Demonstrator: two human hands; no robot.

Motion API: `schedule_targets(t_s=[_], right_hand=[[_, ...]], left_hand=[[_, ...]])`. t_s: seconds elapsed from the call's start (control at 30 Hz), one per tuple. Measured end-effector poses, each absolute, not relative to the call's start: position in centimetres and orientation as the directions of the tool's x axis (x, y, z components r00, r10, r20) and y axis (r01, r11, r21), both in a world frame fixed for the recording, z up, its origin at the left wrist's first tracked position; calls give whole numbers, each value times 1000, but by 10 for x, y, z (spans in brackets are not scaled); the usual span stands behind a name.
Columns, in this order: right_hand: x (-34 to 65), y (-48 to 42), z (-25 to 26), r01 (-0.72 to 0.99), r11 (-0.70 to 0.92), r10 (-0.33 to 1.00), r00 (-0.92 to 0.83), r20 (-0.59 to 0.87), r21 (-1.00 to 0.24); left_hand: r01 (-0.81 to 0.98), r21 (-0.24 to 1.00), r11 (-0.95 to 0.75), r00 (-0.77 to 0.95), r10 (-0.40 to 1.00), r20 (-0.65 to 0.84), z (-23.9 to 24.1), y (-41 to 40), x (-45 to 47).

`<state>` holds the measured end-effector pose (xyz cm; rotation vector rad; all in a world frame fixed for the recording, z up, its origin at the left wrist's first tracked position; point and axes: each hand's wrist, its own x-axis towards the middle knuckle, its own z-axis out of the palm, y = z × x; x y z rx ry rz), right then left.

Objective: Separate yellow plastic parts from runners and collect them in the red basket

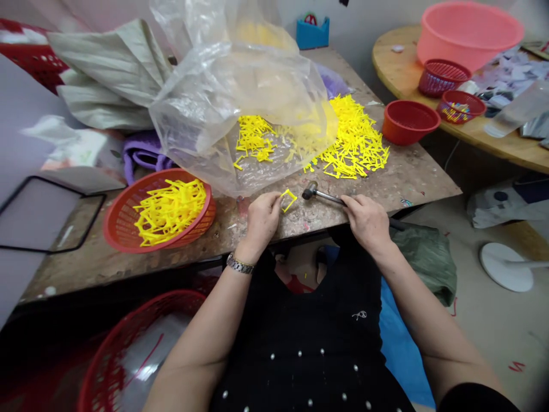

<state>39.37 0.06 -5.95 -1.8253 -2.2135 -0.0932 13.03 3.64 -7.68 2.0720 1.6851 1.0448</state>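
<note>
Between the fingertips of my left hand [262,220] is a small square yellow plastic frame [293,196], held just over the worktable [223,236] near its front edge. My right hand [368,222] grips the handle of a small hammer [322,194]. The hammer's dark head points left, a short way from the yellow frame and apart from it. A heap of loose yellow plastic pieces [354,140] lies on the table beyond the hammer. More such pieces fill an orange-red basket [118,226] to the left of my left hand.
A large clear plastic bag [206,97] spreads over the back of the table, with yellow pieces at its mouth. A red bowl [397,129] stands at the right edge. On the round wooden table [392,71] are a pink basin [467,34] and small baskets. A red basket [96,366] sits below left.
</note>
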Motion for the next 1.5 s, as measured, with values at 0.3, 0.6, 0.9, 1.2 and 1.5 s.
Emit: schedule_targets(t_s=[0.3,0.6,0.9,1.2,1.5], right_hand=[[395,11,-71,962,237,943,-194,272,-136],[401,23,-80,949,227,940,-155,304,-218],[394,28,-75,930,263,928,-171,331,-257],[348,64,-53,821,421,889,-286,359,-387],[281,126,-32,845,407,912,-357,200,-348]], left_hand=[[751,590,-296,20,904,427,-34,11,108],[947,320,-8,-226,693,685,15,1,10],[904,374,-206,-155,657,738,-2,1,36],[670,625,-401,91,880,466,-64,19,118],[612,710,-347,53,915,401,-93,26,117]])
